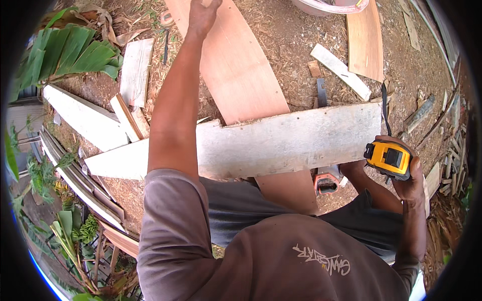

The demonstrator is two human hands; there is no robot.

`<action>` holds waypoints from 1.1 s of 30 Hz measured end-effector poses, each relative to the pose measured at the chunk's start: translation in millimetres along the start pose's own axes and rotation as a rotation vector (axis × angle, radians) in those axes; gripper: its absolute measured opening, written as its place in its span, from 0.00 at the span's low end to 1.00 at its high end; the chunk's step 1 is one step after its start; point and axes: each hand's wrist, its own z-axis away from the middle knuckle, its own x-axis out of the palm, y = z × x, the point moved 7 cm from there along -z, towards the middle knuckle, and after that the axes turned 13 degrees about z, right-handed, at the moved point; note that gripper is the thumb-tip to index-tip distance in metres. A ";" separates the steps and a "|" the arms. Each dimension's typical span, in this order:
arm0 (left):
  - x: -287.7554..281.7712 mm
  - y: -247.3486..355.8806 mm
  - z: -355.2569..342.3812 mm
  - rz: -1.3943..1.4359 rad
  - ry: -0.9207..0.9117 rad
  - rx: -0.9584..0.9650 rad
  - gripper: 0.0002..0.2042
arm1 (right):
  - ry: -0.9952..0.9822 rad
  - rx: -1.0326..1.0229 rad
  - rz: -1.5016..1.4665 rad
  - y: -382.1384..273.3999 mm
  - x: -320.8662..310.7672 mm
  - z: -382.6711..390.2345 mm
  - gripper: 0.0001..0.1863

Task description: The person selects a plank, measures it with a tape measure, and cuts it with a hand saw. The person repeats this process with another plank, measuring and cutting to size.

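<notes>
The yellow tape measure [391,157], black-edged, is at the right of the scene, grasped in the right hand [409,180], just beside the right end of a whitish board [291,140]. A narrow dark strip [384,103] runs from beside the tape measure toward the far side, past that end of the board. The board lies crosswise in front of the person, its narrower end to the left and a notch in its far edge. Beneath it passes a long pinkish plywood strip [241,65], showing again on the near side. The left hand [203,12] is at the far part of this strip (the view cuts it off, so I cannot tell whether it grips or only rests there).

An orange-and-black handle [326,184] sits by the board's near edge, and a grey metal blade [321,90] shows past its far edge. Farther right lie a narrow white plank [341,72], a small wood block [314,68] and a plywood panel [365,42], with a basin [329,7] beyond. To the left are a pale plank [136,70], a long white board [83,118] and a large green leaf [75,52], on chip-strewn ground [301,40].
</notes>
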 end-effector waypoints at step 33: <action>-32.7 245.6 298.9 -0.065 -0.196 -0.147 0.36 | 0.176 -0.016 0.469 277.9 86.5 110.4 0.30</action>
